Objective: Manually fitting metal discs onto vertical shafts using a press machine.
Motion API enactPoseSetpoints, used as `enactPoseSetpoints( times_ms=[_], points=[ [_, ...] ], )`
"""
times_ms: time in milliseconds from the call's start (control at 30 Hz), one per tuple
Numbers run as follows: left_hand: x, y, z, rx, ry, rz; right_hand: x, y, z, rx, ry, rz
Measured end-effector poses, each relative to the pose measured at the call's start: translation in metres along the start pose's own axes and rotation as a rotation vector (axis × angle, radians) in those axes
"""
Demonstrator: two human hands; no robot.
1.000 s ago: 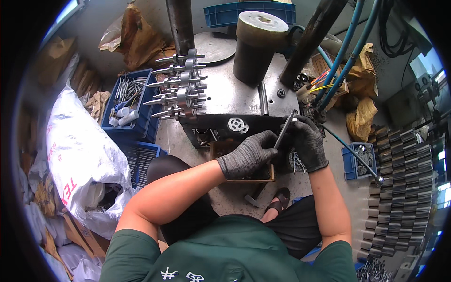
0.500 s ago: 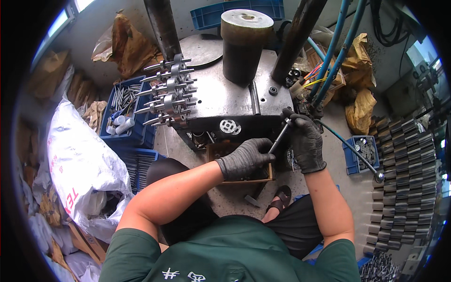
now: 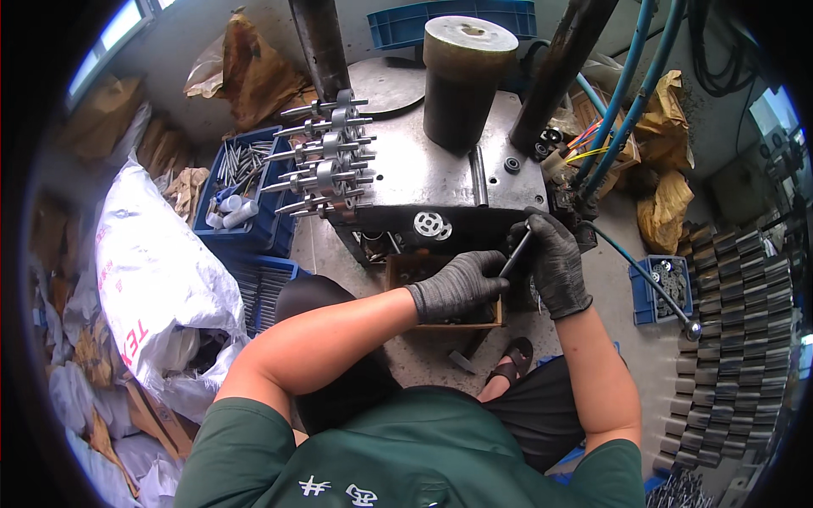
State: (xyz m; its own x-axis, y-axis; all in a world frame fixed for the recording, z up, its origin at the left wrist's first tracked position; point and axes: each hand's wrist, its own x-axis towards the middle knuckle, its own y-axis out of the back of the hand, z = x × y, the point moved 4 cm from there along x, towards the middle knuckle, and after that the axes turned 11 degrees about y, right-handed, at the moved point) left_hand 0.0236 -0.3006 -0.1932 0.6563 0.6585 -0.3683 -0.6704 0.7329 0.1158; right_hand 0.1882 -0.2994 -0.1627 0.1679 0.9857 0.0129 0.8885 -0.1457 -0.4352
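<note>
In front of the press table, I hold a slim metal shaft (image 3: pixel 517 251) tilted up to the right. My left hand (image 3: pixel 460 286), in a dark grey glove, is closed round its lower end. The gloved fingers of my right hand (image 3: pixel 555 267) wrap its upper end and hide that tip. To the left, several shafts with crank-like discs (image 3: pixel 326 176) lie in a row along the metal table's edge (image 3: pixel 405 182). Round plates with cut-outs (image 3: pixel 430 224) sit on the table's dark front face, just above my left hand.
A thick steel ram (image 3: pixel 464 102) stands on the table between dark columns. Blue crates of rods (image 3: pixel 271 292) and a white sack (image 3: pixel 165 279) flank my left side. On the right are a ball-ended lever (image 3: pixel 693 329), a small blue bin (image 3: pixel 644 292) and stacked metal cylinders (image 3: pixel 732 339).
My right fingers now cover the shaft's upper end, where a wider collar showed before. Less of the shaft is visible. The whole view has shifted slightly.
</note>
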Motion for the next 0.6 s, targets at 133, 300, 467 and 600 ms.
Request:
enactPoseSetpoints(
  times_ms=[133, 300, 467, 600],
  points=[
    [-0.002, -0.001, -0.004, -0.035, 0.049, -0.005, -0.001, 0.001, 0.002, -0.174, -0.05, -0.023],
    [-0.004, -0.002, -0.007, -0.101, 0.051, -0.009, -0.006, -0.005, 0.016, 0.097, -0.085, -0.021],
    [-0.006, -0.005, -0.008, -0.108, 0.146, 0.001, -0.006, 0.0, 0.03, 0.09, -0.109, -0.024],
    [-0.003, -0.006, -0.023, -0.083, 0.035, 0.075, -0.011, -0.003, 0.034, 0.125, -0.075, -0.036]
  ],
)
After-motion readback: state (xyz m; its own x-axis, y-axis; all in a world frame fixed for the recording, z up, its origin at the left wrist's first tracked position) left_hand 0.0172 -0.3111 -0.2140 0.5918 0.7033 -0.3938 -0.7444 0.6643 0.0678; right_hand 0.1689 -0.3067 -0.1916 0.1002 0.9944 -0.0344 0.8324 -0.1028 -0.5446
